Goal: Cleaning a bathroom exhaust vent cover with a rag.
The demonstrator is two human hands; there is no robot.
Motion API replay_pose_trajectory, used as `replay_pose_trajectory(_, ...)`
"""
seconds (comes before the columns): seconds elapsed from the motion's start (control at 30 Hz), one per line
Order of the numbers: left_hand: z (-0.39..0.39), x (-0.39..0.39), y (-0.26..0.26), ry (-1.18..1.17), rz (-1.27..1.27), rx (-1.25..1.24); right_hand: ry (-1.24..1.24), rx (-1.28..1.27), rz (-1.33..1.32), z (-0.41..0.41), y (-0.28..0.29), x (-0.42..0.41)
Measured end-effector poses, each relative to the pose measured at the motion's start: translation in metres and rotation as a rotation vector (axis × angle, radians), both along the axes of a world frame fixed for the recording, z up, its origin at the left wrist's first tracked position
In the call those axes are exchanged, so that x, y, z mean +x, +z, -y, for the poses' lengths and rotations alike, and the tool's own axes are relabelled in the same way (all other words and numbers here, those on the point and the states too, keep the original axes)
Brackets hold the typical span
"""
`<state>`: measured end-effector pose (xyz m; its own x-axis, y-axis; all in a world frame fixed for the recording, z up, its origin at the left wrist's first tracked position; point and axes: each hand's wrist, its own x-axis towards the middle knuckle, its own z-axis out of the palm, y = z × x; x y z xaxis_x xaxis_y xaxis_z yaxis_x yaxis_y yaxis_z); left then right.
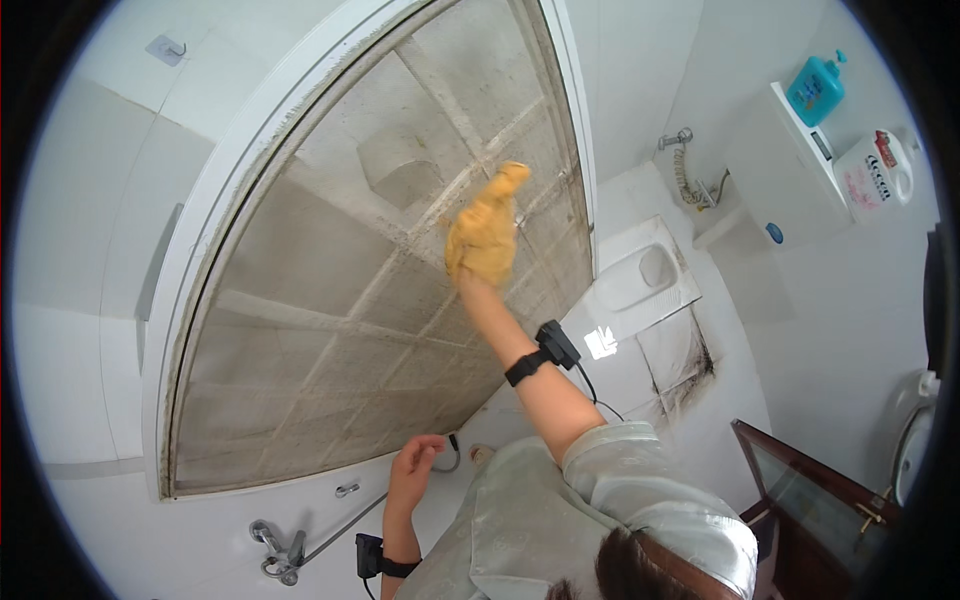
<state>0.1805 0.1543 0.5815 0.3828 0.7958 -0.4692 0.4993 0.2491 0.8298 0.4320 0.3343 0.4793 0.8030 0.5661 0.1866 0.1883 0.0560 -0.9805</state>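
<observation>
A yellow cloth covering (pixel 484 236) wraps my right hand (pixel 487 225) down to the wrist. Whether it is a glove or a rag cannot be told, and it hides the fingers. The covered hand is in front of a large framed mesh or glass panel (pixel 300 232), grimy and crossed by pale bands; contact is not certain. Bare and loosely curled, my left hand (pixel 412 469) is low near the panel's bottom edge, with nothing visible in it. A grey shower hose (pixel 345 529) passes behind that wrist, and its black end (pixel 453 442) shows just beyond the fingers.
A mixer tap (pixel 281 555) is fixed at lower left. To the right are a squat toilet (pixel 637 274), stained floor tiles (pixel 675 367) and a white cistern (pixel 787 165) bearing a teal pump bottle (pixel 816 90). A white jug (pixel 874 176) stands beside it. A brown-framed glazed door (pixel 817 487) is at lower right.
</observation>
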Motion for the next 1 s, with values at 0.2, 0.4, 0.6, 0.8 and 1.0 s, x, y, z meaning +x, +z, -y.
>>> replay_pose_trajectory(0.2, 0.002, 0.003, 0.003, -0.002, -0.06, 0.017, 0.096, -0.205, -0.217, 0.057, 0.044, 0.04)
replay_pose_trajectory(0.4, -0.004, 0.008, 0.007, -0.003, -0.031, 0.06, 0.414, -0.795, 0.454, 0.094, 0.138, 0.1)
replay_pose_trajectory(0.6, -0.005, 0.018, 0.01, -0.015, -0.03, 0.036, 0.407, 0.304, 0.823, 0.05, 0.183, 0.068)
replay_pose_trajectory(0.8, -0.003, 0.02, 0.002, -0.025, -0.018, 0.075, 0.139, 0.502, 0.915, -0.038, 0.176, 0.031)
replay_pose_trajectory(1.0, -0.006, 0.012, 0.0, -0.009, -0.04, 0.078, -0.245, 0.137, 0.618, -0.038, 0.096, 0.086)
